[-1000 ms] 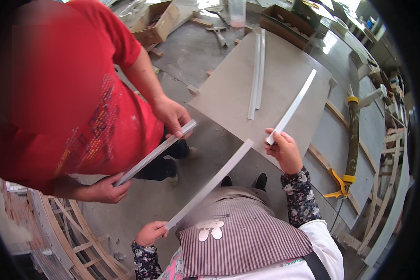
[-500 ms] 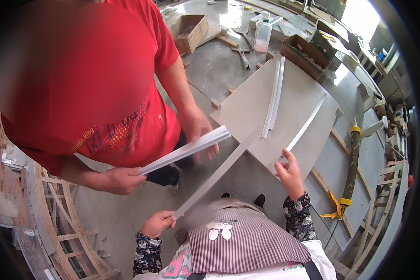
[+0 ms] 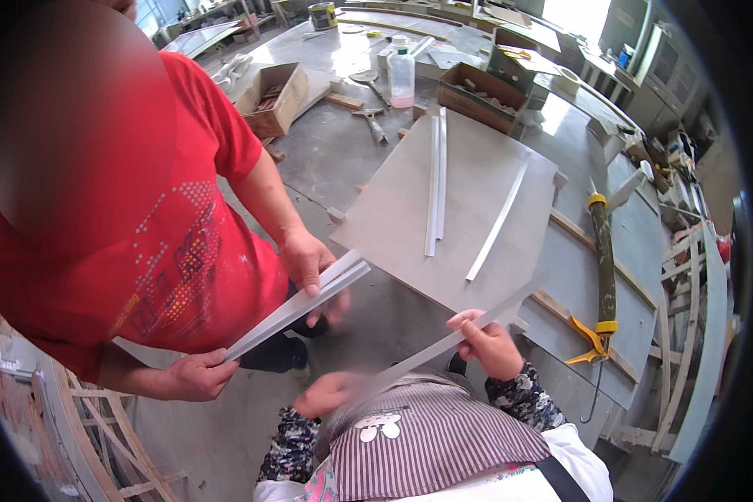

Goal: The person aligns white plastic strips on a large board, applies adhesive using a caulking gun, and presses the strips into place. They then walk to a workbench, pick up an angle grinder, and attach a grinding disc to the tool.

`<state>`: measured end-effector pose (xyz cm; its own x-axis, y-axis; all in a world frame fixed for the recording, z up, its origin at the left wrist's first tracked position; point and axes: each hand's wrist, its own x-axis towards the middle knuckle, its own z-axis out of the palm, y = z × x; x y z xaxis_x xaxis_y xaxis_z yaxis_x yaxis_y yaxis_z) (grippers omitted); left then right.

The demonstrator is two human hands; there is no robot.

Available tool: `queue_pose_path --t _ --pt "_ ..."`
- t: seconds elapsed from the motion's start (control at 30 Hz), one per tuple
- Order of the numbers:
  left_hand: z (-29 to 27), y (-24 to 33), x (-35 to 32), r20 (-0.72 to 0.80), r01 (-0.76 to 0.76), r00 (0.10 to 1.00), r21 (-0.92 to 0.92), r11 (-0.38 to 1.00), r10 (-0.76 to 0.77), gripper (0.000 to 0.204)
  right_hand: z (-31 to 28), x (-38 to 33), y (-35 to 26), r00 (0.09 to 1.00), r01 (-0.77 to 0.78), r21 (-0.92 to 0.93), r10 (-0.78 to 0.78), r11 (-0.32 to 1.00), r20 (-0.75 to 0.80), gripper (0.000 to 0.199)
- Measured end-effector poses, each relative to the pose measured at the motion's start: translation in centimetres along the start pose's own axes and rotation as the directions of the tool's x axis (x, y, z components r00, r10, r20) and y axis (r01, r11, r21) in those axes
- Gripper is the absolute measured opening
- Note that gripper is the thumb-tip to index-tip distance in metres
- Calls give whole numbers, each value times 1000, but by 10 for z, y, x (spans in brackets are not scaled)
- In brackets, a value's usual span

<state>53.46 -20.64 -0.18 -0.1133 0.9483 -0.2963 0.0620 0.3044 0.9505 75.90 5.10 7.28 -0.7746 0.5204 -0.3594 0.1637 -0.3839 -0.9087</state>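
Note:
My left hand (image 3: 328, 394), blurred by motion, grips the near end of a long thin white strip (image 3: 418, 358) in front of my apron. The fingers of my right hand (image 3: 489, 345) are closed round the same strip farther along, and its blurred far end reaches over the edge of a large grey panel (image 3: 468, 159). On that panel lie a pair of white profile strips (image 3: 436, 184) side by side and a single white strip (image 3: 500, 216). To my left, a co-worker in a red T-shirt (image 3: 201, 226) holds several white profile strips (image 3: 297, 308) in both hands.
A caulking gun (image 3: 601, 259) with yellow ends lies right of the panel beside wooden battens (image 3: 572, 233). Farther back are a plastic bottle (image 3: 401, 75), a scraper (image 3: 371, 125), a wooden box (image 3: 274, 99) and a brown box (image 3: 482, 94). A wooden rack (image 3: 109, 422) stands at lower left.
My right hand has moved from beside the panel's single strip onto the strip in my left hand. That strip has swung rightward. The head view has shifted, and the co-worker still holds the bundle.

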Motion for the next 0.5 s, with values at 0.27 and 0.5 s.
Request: queue_pose_path --t 0.27,0.5 --pt "9 25 65 -506 216 678 830 514 533 48 -38 -44 33 927 208 418 -42 884 -374 14" --pt "53 -4 104 -313 -16 931 -553 833 -190 41 -17 -47 106 963 82 735 135 673 -232 19"
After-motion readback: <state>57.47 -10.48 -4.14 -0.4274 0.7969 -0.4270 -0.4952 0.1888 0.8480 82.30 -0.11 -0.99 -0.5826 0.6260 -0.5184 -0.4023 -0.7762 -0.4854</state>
